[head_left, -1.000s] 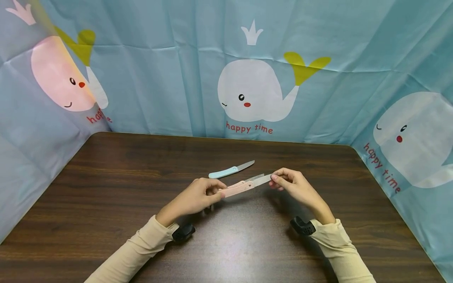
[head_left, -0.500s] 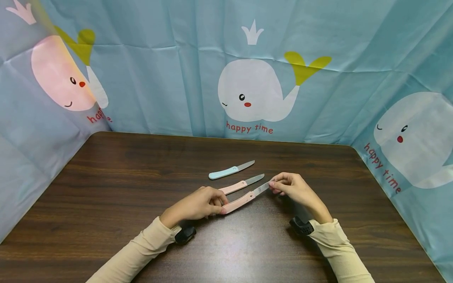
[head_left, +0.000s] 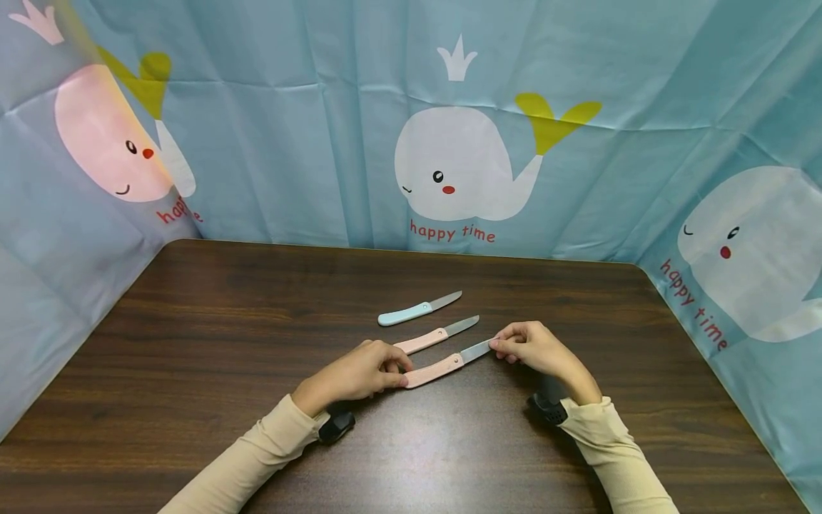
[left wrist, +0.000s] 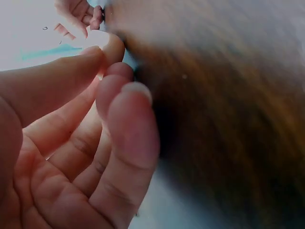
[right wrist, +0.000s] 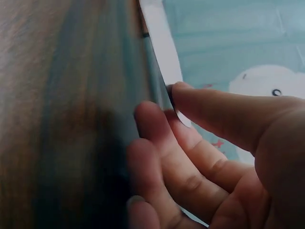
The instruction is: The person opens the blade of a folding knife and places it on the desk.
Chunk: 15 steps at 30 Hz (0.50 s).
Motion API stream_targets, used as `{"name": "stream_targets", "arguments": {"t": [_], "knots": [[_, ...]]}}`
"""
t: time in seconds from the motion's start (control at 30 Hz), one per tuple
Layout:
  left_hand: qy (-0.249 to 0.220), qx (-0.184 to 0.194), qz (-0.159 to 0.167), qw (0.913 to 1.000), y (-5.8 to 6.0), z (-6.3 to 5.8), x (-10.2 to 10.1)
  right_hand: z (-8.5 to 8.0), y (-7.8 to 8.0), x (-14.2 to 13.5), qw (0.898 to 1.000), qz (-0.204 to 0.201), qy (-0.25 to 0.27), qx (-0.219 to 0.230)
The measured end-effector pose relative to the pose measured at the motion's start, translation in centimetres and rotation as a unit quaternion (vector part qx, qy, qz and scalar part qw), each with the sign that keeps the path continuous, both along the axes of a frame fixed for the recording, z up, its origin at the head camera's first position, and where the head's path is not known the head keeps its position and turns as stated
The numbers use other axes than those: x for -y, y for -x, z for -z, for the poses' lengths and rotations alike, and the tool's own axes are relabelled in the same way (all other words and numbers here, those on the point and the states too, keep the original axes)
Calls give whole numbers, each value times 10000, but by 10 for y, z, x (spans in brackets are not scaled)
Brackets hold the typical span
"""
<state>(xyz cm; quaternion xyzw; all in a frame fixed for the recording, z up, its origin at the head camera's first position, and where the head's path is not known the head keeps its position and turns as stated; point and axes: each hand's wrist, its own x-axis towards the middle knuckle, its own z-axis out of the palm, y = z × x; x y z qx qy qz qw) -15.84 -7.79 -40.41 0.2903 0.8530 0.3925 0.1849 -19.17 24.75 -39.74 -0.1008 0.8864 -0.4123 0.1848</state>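
Note:
My left hand (head_left: 359,371) pinches the handle end of the nearest pink knife (head_left: 435,371), which lies at or just above the tabletop. At the other end, my right hand (head_left: 538,350) holds the tip of its blade (right wrist: 164,52) between thumb and fingers. Just behind is a second pink knife (head_left: 424,340), its handle end hidden by my left hand. Farthest back lies a light blue knife (head_left: 406,314). All three have their blades out, pointing right and slightly away from me. In the left wrist view my left fingers (left wrist: 133,129) cover most of the handle.
The dark wood-grain table (head_left: 225,321) spreads around the knives. A light blue curtain (head_left: 270,157) with printed whales stands along its back and sides. Each wrist carries a black camera (head_left: 337,427) near the sleeve cuff.
Both hands have brought the held pink knife toward me and down, away from the second pink knife it overlapped before. Over the last half second it has shifted only slightly.

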Motion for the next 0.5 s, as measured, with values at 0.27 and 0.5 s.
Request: {"name": "stream_targets", "arguments": {"t": [0.27,0.5], "knots": [[-53,34,-98,9999,-1,0,-2,4,-1,3,9985,-33,-274,-473],[38,-170,-95,9998,0,-9,1,2,-1,2,9973,-233,-202,-666]]}}
